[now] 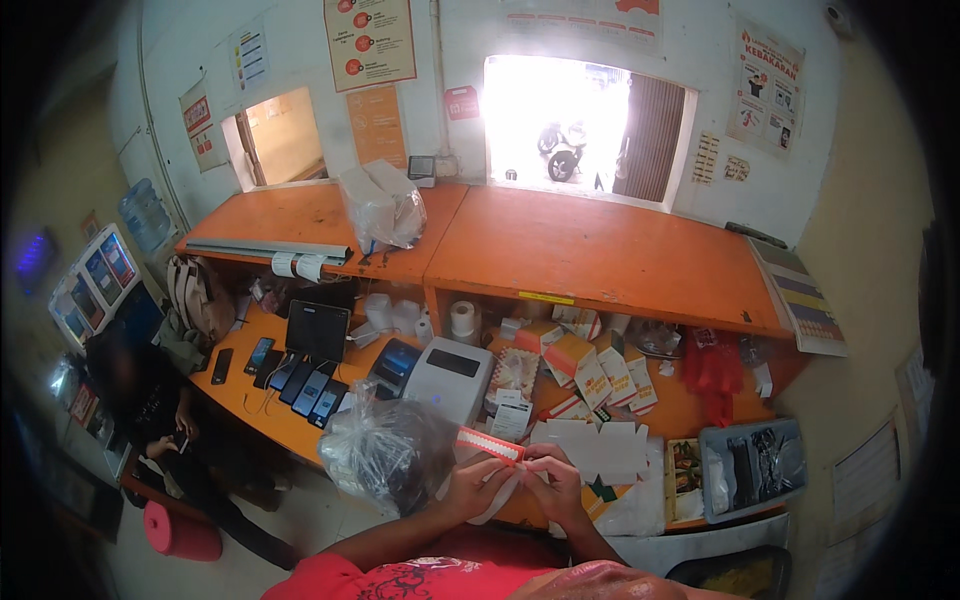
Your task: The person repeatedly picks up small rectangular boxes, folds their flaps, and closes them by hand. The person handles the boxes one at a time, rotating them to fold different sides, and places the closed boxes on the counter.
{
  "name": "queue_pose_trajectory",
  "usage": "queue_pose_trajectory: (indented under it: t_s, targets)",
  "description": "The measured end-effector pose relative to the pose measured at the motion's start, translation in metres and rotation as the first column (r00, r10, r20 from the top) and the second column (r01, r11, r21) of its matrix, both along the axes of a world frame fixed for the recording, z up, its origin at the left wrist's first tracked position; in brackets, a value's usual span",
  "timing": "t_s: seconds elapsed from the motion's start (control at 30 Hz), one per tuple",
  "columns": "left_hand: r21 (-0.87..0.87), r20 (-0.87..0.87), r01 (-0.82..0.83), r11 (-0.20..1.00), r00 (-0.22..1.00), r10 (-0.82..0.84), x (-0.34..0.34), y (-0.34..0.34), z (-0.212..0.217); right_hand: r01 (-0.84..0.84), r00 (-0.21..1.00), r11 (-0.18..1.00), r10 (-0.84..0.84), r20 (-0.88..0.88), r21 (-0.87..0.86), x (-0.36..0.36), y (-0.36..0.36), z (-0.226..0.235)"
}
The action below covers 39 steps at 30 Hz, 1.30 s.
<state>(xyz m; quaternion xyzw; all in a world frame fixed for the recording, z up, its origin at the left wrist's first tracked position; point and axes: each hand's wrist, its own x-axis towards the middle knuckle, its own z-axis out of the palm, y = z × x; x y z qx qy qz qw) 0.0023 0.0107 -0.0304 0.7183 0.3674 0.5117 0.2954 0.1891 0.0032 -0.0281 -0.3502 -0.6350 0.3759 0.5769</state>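
In front of my chest, both hands pinch a small red-and-white card piece, which looks like part of a food carton (490, 443). It has a white zigzag band along its red edge, and a pale flap hangs below between my hands. My left hand (476, 488) is closed on its left part. My right hand (552, 484) grips the right end, fingers bent together. To the left of my left hand stands a bulging clear plastic bag (385, 450), tied at the top, with dark contents. Beyond my right hand lies a flat white card sheet (597, 450).
Behind the bag are a grey label printer (447, 380), several phones (327, 400) and a dark tablet (318, 328). Printed cartons (600, 372) pile under the orange shelf (590, 250). A grey cutlery bin (752, 470) stands right. A seated person (150, 420) is at left.
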Motion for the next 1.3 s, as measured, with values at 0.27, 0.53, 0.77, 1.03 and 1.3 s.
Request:
queue_pose_trajectory:
  t_s: [0.27, 0.53, 0.77, 1.03, 1.3]
  targets:
    - [-0.107, 0.187, 0.091, 0.990, 0.980, -0.070, 0.004, 0.005, -0.013, 0.015, 0.996, 0.997, -0.007, -0.093, 0.082, -0.005, 0.003, 0.004]
    - [-0.142, 0.189, -0.007, 0.990, 0.981, 0.034, 0.011, 0.004, 0.005, 0.111, 0.957, 0.958, -0.175, 0.233, 0.264, -0.026, -0.004, 0.022]
    - [-0.625, 0.449, 0.271, 0.732, 0.892, 0.052, -0.002, 0.010, -0.022, 0.202, 0.977, 0.979, -0.202, 0.070, 0.007, -0.001, 0.011, -0.012]
    - [-0.456, 0.195, 0.175, 0.873, 0.976, -0.094, -0.013, 0.019, -0.018, -0.049, 0.992, 0.876, -0.013, -0.124, -0.480, 0.009, 0.002, -0.031]
    - [-0.447, 0.143, 0.149, 0.882, 0.985, -0.094, -0.011, 0.016, -0.018, 0.040, 0.961, 0.840, -0.181, -0.210, -0.541, -0.003, 0.004, -0.058]
